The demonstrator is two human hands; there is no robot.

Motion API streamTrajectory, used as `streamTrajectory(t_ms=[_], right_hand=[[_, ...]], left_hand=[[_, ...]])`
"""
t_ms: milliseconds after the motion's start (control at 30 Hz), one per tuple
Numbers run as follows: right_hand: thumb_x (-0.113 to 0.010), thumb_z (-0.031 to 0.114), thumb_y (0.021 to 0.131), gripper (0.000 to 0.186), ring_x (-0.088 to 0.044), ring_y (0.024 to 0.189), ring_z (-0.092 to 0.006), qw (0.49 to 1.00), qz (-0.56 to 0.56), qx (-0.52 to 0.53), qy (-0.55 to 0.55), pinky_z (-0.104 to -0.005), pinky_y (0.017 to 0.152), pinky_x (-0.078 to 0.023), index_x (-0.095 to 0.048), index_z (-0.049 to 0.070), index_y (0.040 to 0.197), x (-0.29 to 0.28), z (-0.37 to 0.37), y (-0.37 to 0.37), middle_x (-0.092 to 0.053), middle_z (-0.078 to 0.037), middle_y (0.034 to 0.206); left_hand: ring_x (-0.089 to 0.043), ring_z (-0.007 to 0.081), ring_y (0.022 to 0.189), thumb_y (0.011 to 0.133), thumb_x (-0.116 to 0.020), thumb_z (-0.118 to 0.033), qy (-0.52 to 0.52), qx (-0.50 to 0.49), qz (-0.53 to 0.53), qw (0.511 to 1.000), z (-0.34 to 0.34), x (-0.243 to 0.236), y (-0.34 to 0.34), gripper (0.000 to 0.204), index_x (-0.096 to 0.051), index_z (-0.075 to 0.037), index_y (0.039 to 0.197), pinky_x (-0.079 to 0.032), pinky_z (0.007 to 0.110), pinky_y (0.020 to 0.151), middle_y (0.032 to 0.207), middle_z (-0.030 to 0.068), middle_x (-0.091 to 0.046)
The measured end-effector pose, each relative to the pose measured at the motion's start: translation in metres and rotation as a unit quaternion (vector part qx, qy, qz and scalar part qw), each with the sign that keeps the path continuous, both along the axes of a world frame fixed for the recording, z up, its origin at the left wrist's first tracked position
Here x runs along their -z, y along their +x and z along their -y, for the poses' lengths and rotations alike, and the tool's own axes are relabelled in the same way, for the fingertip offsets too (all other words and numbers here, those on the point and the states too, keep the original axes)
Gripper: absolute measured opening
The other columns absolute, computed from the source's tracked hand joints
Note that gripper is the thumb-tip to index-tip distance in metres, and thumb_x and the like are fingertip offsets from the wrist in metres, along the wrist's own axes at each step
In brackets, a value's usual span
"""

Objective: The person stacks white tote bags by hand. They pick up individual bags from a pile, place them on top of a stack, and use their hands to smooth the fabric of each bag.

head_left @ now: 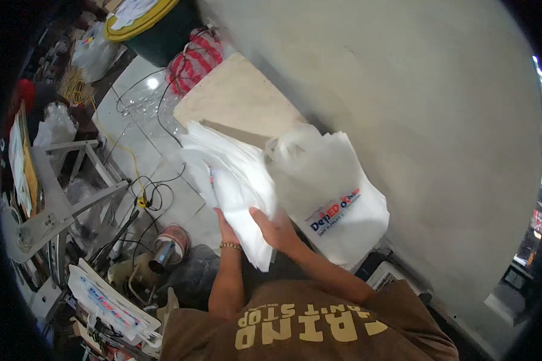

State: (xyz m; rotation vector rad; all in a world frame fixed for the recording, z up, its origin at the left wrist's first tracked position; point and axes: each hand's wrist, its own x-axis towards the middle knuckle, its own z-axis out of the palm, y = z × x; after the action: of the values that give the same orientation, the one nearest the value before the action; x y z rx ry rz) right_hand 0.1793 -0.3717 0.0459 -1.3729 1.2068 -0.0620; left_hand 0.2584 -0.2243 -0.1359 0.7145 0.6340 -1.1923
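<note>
Both hands grip a thick sheaf of white, thin fabric bags (pixel 241 180) in front of my body. My left hand (pixel 227 227), with a beaded bracelet at its wrist, holds the lower left edge. On the near part of the sheaf, my right hand (pixel 271 230) presses with its thumb on top and its fingers mostly hidden. The bags fan out at their far end over a pale board. Just to the right lies a pile of white printed bags (pixel 325 198) with handle cutouts and a blue and red print, touching neither hand.
The pale wooden board (pixel 235 90) stands beside a grey wall (pixel 439 90). Left are a metal frame (pixel 72 204), tangled cables (pixel 153 195) and a small red bucket (pixel 173 236). More printed bags (pixel 111 304) lie lower left; a green drum with yellow rim (pixel 156 36) stands far back.
</note>
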Motion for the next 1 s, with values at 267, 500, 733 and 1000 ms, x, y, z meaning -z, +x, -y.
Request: streamTrajectory(t_ms=[267,500,733,1000], right_hand=[[-0.071,0.019,0.09,0.05,-0.062,0.11,-0.0253,0.928,0.115,0.326,0.136,-0.0417,0.092,-0.055,-0.051,0.004,0.134,-0.049,-0.034,-0.257,-0.063,-0.012,0.121],[-0.073,0.016,0.088,0.065,-0.059,0.117,-0.0329,0.843,0.146,0.489,0.171,-0.0491,0.097,-0.054,-0.04,-0.001,0.142,0.067,-0.038,-0.414,-0.055,-0.015,0.132],[-0.083,0.042,0.078,0.084,-0.05,0.127,-0.0378,0.931,-0.361,0.057,-0.003,-0.0489,0.105,-0.042,-0.048,-0.012,0.131,0.072,0.033,-0.454,-0.054,-0.026,0.133],[-0.076,0.049,0.08,0.072,-0.059,0.107,-0.0405,0.858,-0.237,-0.097,-0.446,-0.0508,0.093,-0.047,-0.057,-0.006,0.123,0.077,0.214,-0.319,-0.062,-0.024,0.116]], left_hand=[[-0.044,0.0352,0.137,0.087,-0.05,-0.075,-0.148,0.038,0.026,0.988,0.03,-0.056,-0.036,0.097,-0.032,-0.006,0.153,-0.04,0.051,0.111,0.151,0.0161,-0.044],[-0.062,0.0338,0.114,0.084,-0.072,0.0,0.0,0.146,0.1,0.984,0.091,-0.062,-0.12,0.053,-0.049,0.01,0.131,-0.053,0.044,0.097,0.126,0.0204,-0.062],[-0.06,0.0263,0.108,0.071,-0.09,-0.015,0.274,0.139,0.373,0.875,0.068,0.01,-0.176,0.078,-0.047,0.008,0.132,-0.049,0.036,0.093,0.123,0.016,-0.06],[-0.052,0.0294,0.124,0.086,-0.079,-0.021,0.145,0.153,0.284,0.935,0.045,-0.005,-0.2,0.075,-0.036,-0.001,0.144,-0.046,0.044,0.101,0.137,0.0084,-0.053]])
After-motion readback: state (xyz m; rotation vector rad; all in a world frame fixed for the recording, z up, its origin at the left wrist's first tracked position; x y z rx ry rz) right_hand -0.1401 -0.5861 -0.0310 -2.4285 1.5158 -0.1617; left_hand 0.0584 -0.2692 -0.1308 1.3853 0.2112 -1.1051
